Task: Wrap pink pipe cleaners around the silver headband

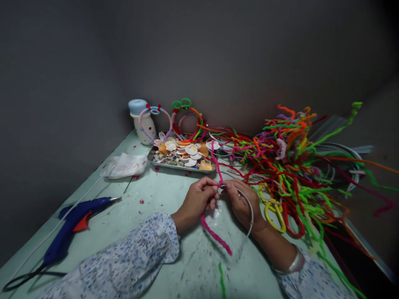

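Observation:
Near the middle of the table, my left hand (pixel 198 199) pinches a bright pink pipe cleaner (pixel 216 237). One length of it stands up above the fingers and the other hangs below them. Close beside it, my right hand (pixel 245 203) is closed on a thin whitish headband (pixel 252 214), whose free arm curves down past the wrist. Pipe cleaner and headband cross where the fingertips almost meet. Fingers partly hide that crossing. A short green pipe cleaner (pixel 221 280) lies on the table in front of the hands.
Behind the hands is a metal tray (pixel 174 167) of shells and flower-like pieces, with fuzzy decorated headbands (pixel 171 120) and a blue-lidded jar (pixel 144 131). Left are a blue glue gun (pixel 79 211) and plastic packet (pixel 126 166). Tangled pipe cleaners (pixel 280 145) and yellow-handled scissors (pixel 282 222) occupy the right.

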`<control>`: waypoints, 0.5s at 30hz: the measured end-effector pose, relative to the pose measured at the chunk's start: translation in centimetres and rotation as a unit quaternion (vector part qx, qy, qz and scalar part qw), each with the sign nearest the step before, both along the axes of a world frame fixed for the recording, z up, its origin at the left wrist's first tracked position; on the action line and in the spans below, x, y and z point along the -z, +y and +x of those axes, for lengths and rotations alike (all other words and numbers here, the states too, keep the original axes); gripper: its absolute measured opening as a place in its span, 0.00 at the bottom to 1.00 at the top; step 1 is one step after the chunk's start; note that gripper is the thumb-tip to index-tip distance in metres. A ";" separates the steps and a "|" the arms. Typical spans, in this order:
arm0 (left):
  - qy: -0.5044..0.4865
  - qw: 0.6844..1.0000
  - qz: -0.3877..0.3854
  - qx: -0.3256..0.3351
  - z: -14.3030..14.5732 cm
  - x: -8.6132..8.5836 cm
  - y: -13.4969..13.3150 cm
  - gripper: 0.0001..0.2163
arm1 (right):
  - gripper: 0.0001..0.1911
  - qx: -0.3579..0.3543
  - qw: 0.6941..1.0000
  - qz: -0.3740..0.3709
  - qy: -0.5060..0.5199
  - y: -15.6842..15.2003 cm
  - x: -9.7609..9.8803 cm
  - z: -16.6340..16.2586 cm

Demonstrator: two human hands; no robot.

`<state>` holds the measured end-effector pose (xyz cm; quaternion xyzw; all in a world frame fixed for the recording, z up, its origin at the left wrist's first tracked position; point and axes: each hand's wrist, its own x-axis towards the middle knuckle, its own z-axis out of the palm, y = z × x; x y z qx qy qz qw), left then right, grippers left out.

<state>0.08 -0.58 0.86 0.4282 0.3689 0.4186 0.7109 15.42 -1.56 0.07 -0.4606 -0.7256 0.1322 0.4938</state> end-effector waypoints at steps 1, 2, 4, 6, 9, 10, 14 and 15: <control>0.002 1.000 0.007 -0.001 0.0 0.0 0.0 0.08 | 0.11 0.001 1.000 0.001 -0.001 0.0 0.0 0.0; 0.004 1.000 0.016 -0.003 0.0 0.0 0.0 0.08 | 0.11 0.002 1.000 0.002 0.000 0.0 -0.1 -0.1; 0.007 0.999 0.035 -0.004 0.0 0.0 -0.1 0.07 | 0.11 0.001 1.000 -0.003 0.003 -0.1 -0.3 -0.1; 0.009 0.999 0.044 -0.003 0.0 0.0 -0.1 0.06 | 0.12 0.003 1.000 -0.011 0.005 -0.2 -0.3 -0.2; 0.020 0.999 0.045 -0.011 0.1 -0.1 -0.2 0.07 | 0.12 0.010 1.000 -0.016 0.007 -0.1 -0.3 -0.2; 0.029 0.998 0.048 -0.017 0.1 -0.2 -0.3 0.08 | 0.12 0.013 1.000 -0.017 0.009 -0.1 -0.3 -0.2; 0.070 0.994 0.067 -0.047 0.2 -0.4 -0.5 0.10 | 0.13 0.020 1.000 -0.022 0.005 0.0 -0.2 -0.1; 0.075 0.993 0.069 -0.055 0.2 -0.4 -0.5 0.10 | 0.13 0.023 0.999 -0.023 0.004 0.0 -0.2 0.0</control>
